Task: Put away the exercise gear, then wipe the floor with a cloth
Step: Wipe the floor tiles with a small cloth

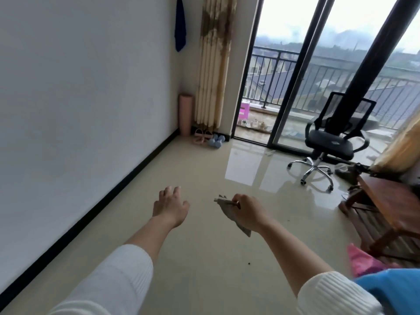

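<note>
My right hand [246,210] is shut on a grey cloth [229,212] that hangs above the glossy tiled floor [204,258]. My left hand [170,205] reaches forward beside it, fingers apart and holding nothing. In the far corner a rolled pink exercise mat [186,114] stands upright against the wall. At its foot lie a pink pedal puller [201,135] and light blue dumbbells [216,140].
A black office chair [329,142] stands by the sliding glass door [295,87]. A wooden table [391,208] is at the right, with pink and blue fabric [375,269] near it. A dark blue towel [180,26] hangs on the white wall. Small dark specks lie on the floor.
</note>
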The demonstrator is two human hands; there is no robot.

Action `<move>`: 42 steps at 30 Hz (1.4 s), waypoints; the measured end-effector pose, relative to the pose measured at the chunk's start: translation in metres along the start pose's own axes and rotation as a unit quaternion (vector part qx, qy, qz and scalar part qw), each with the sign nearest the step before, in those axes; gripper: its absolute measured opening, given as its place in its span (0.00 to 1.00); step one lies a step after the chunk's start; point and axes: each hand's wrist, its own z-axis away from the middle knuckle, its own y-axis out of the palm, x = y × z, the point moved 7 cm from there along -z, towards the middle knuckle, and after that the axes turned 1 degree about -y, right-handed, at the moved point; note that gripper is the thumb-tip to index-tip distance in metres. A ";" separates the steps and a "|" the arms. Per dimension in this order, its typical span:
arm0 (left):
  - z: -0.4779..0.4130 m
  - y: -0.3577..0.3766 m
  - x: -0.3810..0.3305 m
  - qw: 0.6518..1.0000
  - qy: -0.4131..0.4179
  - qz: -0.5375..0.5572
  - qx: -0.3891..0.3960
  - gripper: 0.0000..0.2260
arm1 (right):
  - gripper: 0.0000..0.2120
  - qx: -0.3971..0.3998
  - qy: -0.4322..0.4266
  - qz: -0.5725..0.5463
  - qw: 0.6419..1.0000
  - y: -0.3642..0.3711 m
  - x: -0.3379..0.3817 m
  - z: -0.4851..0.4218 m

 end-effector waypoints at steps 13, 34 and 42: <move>-0.315 0.017 -0.055 0.998 -0.063 0.015 0.020 0.24 | 0.09 0.065 -0.004 -0.010 0.998 -0.020 -0.063 -0.347; -0.664 0.139 0.014 0.930 -0.336 0.146 0.030 0.24 | 0.11 0.246 -0.105 0.040 0.963 0.100 -0.085 -0.821; -0.754 0.254 0.100 0.905 -0.395 0.153 0.048 0.23 | 0.12 0.326 -0.108 0.080 0.936 0.253 -0.113 -0.934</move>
